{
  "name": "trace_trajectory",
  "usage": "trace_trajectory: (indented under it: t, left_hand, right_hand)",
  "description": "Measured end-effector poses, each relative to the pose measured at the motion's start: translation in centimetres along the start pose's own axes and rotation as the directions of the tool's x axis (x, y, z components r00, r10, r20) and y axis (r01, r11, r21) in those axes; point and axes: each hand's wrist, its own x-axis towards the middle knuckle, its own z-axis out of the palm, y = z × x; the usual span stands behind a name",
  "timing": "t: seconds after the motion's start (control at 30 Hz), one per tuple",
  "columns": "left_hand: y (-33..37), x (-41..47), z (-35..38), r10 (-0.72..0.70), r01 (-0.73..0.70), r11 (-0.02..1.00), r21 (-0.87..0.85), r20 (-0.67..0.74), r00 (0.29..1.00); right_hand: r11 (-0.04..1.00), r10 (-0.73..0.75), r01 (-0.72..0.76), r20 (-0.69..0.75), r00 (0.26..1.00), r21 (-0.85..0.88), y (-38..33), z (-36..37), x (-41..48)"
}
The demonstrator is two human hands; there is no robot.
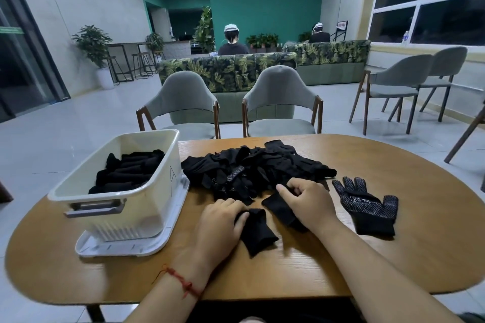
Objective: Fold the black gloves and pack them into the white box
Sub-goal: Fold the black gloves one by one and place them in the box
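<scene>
A loose pile of black gloves lies in the middle of the wooden table. The white box stands at the left on its lid, with several folded black gloves inside. One dotted glove lies flat to the right. My left hand grips a folded black glove in front of the pile. My right hand is curled round another black glove, with part of it hidden under my palm.
The white lid under the box juts toward the pile. Two grey chairs stand at the table's far edge, more chairs at the right. Two people sit far behind a leaf-patterned sofa.
</scene>
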Motion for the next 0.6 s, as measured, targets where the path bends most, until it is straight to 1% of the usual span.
trace_trajectory:
  t: [0.03, 0.07, 0.13, 0.17, 0.2, 0.3, 0.43, 0.5, 0.6]
  left_hand:
    - [0.3, -0.1, -0.4, 0.015, -0.015, 1.000, -0.022, -0.007, 1.000]
    - [0.7, -0.1, -0.9, 0.024, -0.023, 0.996, -0.081, 0.007, 1.000]
    - [1.0, 0.2, -1.7, -0.003, 0.023, 0.969, -0.247, 0.084, 0.996]
    - [1.0, 0.6, -1.8, -0.023, 0.061, 0.953, -0.295, 0.129, 0.991]
    - [0.7, 1.1, -1.5, -0.033, 0.077, 0.955, -0.288, 0.157, 0.987]
    - [-0.6, 3.3, 0.0, -0.042, 0.074, 0.983, -0.166, 0.188, 0.981]
    - [-1.1, 6.0, 0.8, -0.048, 0.069, 0.995, -0.073, 0.251, 0.967]
    - [-1.3, 6.9, 1.0, -0.039, 0.053, 0.998, -0.042, 0.286, 0.957]
    - [-1.6, 7.7, 1.4, -0.043, 0.053, 0.998, -0.025, 0.309, 0.950]
  right_hand:
    - [1.000, 0.001, -0.001, 0.016, 1.000, -0.006, 0.0, 0.0, 0.0]
    - [1.000, 0.005, -0.004, 0.032, 0.999, -0.022, 0.0, 0.0, 0.0]
    - [0.998, 0.021, -0.018, 0.069, 0.997, -0.054, 0.1, 0.1, 0.2]
    - [0.997, 0.030, -0.023, 0.084, 0.996, -0.072, 0.2, 0.2, 0.3]
    - [0.995, 0.037, -0.028, 0.097, 0.995, -0.100, 0.3, 0.3, 0.4]
    - [0.975, 0.054, -0.028, 0.114, 0.992, -0.219, 1.0, 0.9, 0.6]
    - [0.940, 0.065, -0.015, 0.137, 0.988, -0.340, 0.9, 1.2, 1.1]
    - [0.913, 0.073, -0.003, 0.157, 0.985, -0.407, 0.9, 1.2, 1.4]
    - [0.898, 0.098, -0.017, 0.161, 0.982, -0.440, 1.1, 1.4, 1.9]
